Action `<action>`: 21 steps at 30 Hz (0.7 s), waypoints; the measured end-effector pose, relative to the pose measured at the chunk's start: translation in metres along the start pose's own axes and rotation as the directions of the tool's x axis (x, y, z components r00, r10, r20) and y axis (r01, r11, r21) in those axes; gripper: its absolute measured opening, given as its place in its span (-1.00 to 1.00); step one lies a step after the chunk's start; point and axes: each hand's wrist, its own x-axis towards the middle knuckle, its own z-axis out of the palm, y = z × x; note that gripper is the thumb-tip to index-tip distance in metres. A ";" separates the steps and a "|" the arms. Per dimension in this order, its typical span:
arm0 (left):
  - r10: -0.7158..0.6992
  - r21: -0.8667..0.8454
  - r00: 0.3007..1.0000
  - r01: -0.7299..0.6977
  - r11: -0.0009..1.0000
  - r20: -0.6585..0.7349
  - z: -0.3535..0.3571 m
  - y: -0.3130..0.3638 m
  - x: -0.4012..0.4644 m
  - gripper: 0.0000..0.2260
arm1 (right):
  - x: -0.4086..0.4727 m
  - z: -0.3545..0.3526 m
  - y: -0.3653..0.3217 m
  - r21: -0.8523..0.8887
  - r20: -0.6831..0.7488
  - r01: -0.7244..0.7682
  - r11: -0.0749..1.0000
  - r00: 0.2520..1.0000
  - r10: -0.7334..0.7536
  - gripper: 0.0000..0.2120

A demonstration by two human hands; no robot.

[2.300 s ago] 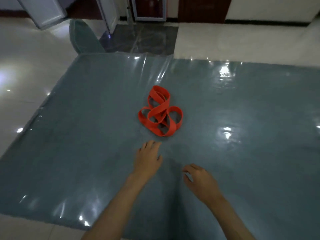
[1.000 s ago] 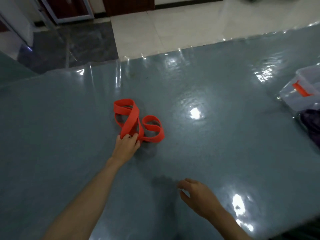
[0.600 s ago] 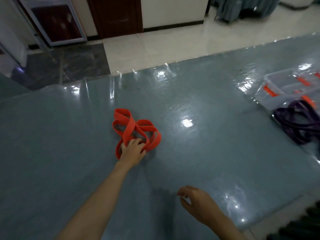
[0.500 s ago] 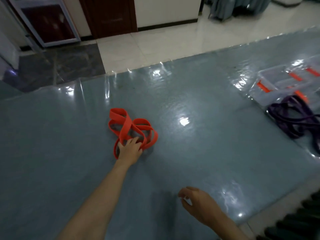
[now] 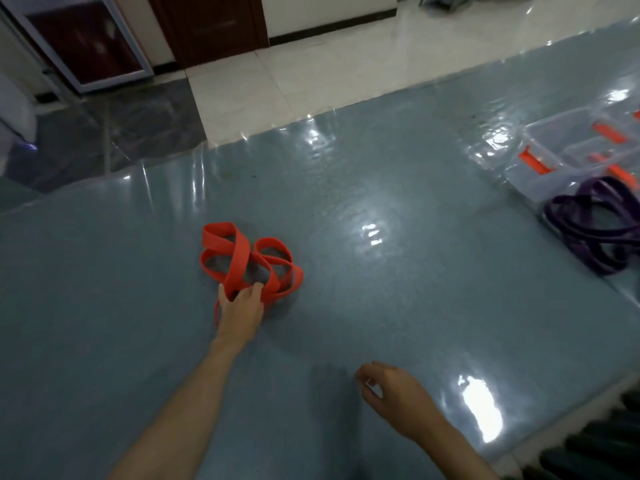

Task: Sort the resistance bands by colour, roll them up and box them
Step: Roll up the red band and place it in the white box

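A tangle of red resistance bands (image 5: 242, 258) lies on the grey-blue table (image 5: 398, 306), left of centre. My left hand (image 5: 240, 311) grips its near loops, fingers curled into the bands. My right hand (image 5: 391, 393) hovers low over the table nearer to me, fingers loosely curled and holding nothing. A pile of purple resistance bands (image 5: 595, 230) lies at the right edge of the table. Behind it stand clear plastic boxes (image 5: 554, 157) with orange clips.
The table is covered by a glossy plastic sheet with bright reflections. Its far edge runs diagonally above the red bands, with tiled floor beyond. A dark door and a framed panel stand at the back left. A dark ribbed object shows at the bottom right corner.
My left hand reached forward and took hold of the red bands, bunching them slightly. The view swung right, bringing the purple bands and clear boxes into sight. My right hand stayed low and idle.
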 end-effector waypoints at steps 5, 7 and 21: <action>0.014 -0.108 0.982 -0.035 0.994 -0.187 0.007 -0.017 0.004 -0.70 | 0.032 -0.010 0.008 0.086 -0.022 0.001 0.996 1.000 0.000 -0.86; 0.025 -0.156 0.973 -0.062 0.986 -0.229 0.005 -0.020 0.003 -0.74 | 0.041 -0.011 0.009 0.098 -0.026 0.008 0.995 1.000 -0.006 -0.85; -0.303 -0.958 0.949 0.005 0.286 -0.086 -0.076 0.083 -0.112 -0.52 | 0.024 -0.011 -0.040 0.406 -0.051 -0.006 0.914 0.998 0.029 -0.58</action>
